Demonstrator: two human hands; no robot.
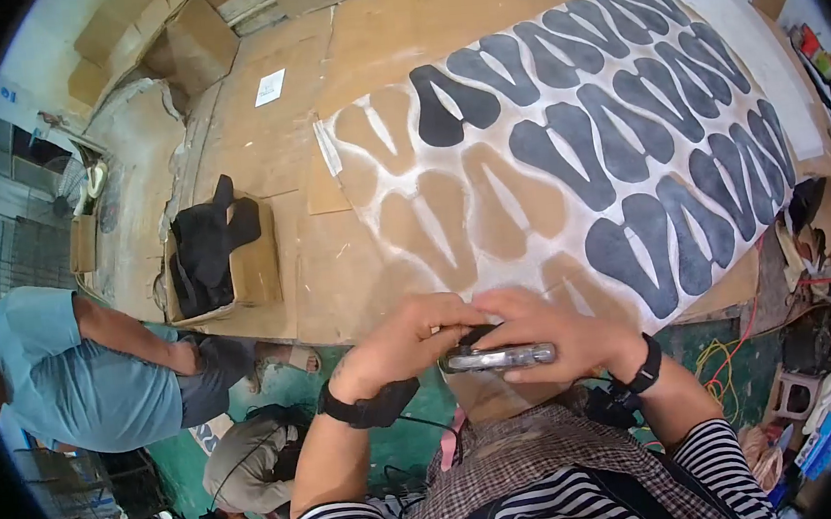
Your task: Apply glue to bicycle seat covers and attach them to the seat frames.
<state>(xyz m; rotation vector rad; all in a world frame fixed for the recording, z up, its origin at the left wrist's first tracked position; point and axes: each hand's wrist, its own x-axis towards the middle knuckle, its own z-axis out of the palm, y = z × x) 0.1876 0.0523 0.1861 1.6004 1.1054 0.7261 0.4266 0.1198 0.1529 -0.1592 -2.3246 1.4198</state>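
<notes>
Holding a flat, shiny, silver-edged object (503, 358), seen edge-on, just in front of the brown checked apron (526, 452). Gripping it in the right hand (562, 334), closed around it with fingers bent over the top. Now across to the left hand (408, 337): bent inward, thumb and fingertips brought close together by the object's left end, near a small black part (478, 334); impossible to tell whether gripping or merely touching. Wearing black bands at both wrists.

Just beyond, on a brown cardboard sheet dusted white (530, 274), rows of dark-grey, V-shaped pieces with rounded lobes (565, 159), plus one blacker piece (435, 114) at the far left of the rows. Nearer the hands, only bare brown outlines of the same shape (416, 240). Off to the left, an open cardboard box (256, 271) full of black floppy pieces (200, 263). Past that, standing close, a person in a light-blue shirt (99, 371); lower down, bending over the green floor (294, 391), another in grey (245, 462).
</notes>
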